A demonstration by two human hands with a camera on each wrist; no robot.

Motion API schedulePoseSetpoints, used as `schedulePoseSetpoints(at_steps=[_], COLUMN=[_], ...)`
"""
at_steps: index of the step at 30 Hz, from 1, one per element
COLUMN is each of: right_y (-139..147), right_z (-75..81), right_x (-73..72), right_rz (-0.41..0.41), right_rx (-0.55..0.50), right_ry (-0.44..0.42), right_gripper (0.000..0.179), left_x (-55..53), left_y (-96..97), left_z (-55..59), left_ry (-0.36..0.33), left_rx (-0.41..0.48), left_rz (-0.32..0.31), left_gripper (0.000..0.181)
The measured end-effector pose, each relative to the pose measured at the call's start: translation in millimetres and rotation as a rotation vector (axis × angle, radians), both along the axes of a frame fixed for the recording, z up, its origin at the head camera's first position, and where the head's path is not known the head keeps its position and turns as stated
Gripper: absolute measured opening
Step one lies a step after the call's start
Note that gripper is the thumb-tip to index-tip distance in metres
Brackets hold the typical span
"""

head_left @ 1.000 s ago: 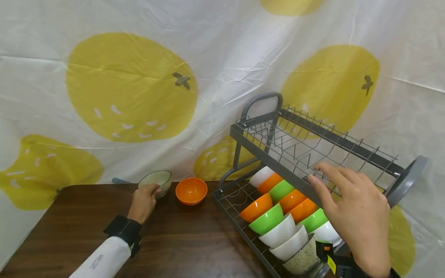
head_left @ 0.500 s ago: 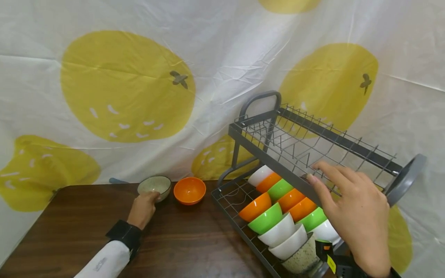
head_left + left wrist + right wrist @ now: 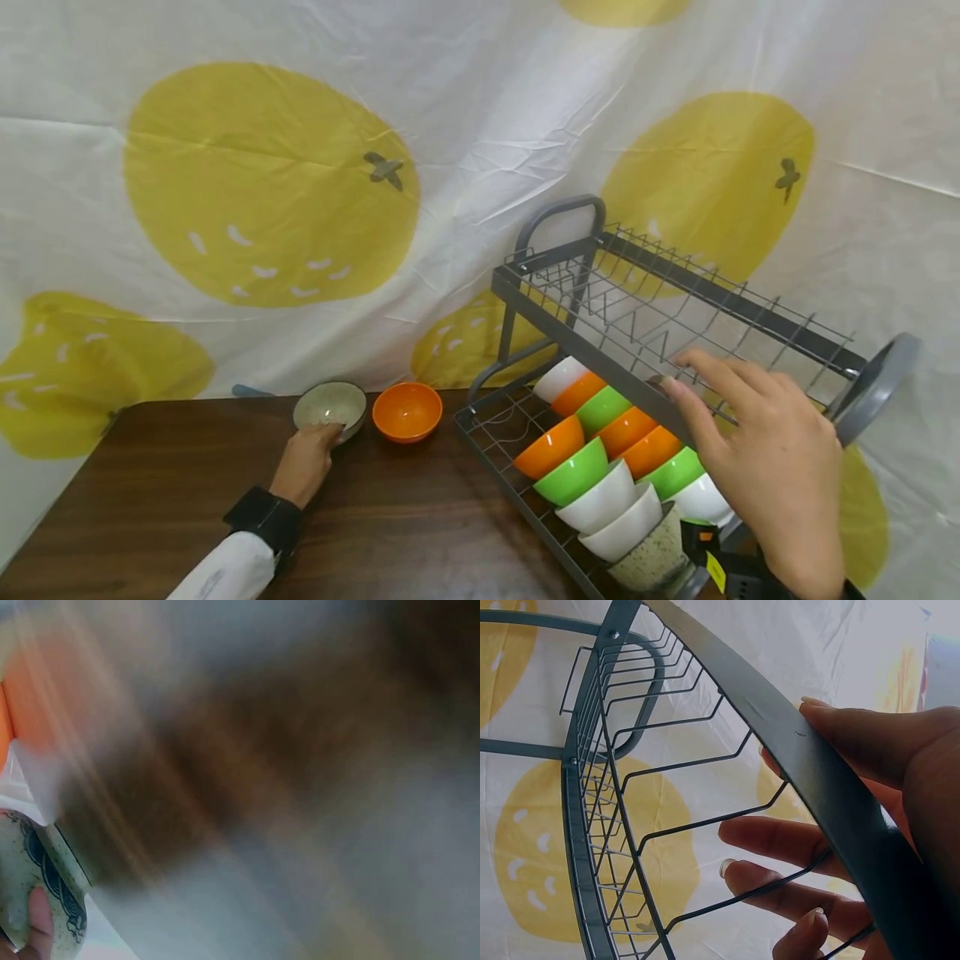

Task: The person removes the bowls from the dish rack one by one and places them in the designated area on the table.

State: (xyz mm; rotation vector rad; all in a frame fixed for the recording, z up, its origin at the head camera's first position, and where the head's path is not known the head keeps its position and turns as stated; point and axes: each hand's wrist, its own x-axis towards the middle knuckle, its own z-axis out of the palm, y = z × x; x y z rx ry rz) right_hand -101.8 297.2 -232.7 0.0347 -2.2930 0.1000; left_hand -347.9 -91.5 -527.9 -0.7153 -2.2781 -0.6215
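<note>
At the back of the table, my left hand (image 3: 303, 462) pinches the near rim of a pale grey-green bowl (image 3: 330, 406). Its thumb lies against the bowl (image 3: 56, 881) in the left wrist view, where a dark blue patterned band shows; much of that view is blurred. Just right of it an orange bowl (image 3: 407, 412) stands upright. My right hand (image 3: 765, 458) grips the front rail of a grey two-tier dish rack (image 3: 592, 354). From the right wrist, the thumb presses the rail's outer face and the fingers (image 3: 780, 836) curl behind it among the wires.
Tilted orange, green and white bowls (image 3: 609, 496) fill rows on the rack's lower tier, with a speckled bowl (image 3: 652, 554) at the near end. A patterned curtain (image 3: 465, 167) hangs behind the dark wooden table (image 3: 405, 533). A blue-grey object (image 3: 251, 391) lies at the table's back edge.
The grey-green bowl has come down from a tilted pose toward the viewer and now sits level, slightly left. My left hand moved down with it. The right hand keeps its grip on the rack.
</note>
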Motion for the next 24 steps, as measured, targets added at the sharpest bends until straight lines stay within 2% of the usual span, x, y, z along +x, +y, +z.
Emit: schedulePoseSetpoints(at_steps=[7, 11, 17, 20, 24], right_y=[0.3, 0.4, -0.6, -0.8, -1.2], right_z=[-0.1, 0.4, 0.6, 1.2, 1.4], right_x=[-1.3, -1.3, -1.2, -1.1, -1.0], right_rz=[0.010, 0.008, 0.011, 0.011, 0.016], right_rx=[0.015, 0.020, 0.015, 0.017, 0.009], right_ry=[0.015, 0.025, 0.037, 0.038, 0.031], right_gripper=[0.033, 0.033, 0.035, 0.035, 0.034], left_x=[4.4, 6.2, 8.1, 9.2, 12.1], left_y=[-0.7, 0.0, -1.5, -2.3, -2.1], left_z=[1.1, 8.1, 21.9, 24.1, 23.2], left_ry=[-0.134, -0.187, -0.248, -0.249, -0.165], left_rx=[-0.001, -0.020, 0.025, 0.053, 0.111], left_rz=[0.041, 0.035, 0.022, 0.042, 0.068], left_gripper=[0.009, 0.012, 0.016, 0.016, 0.013])
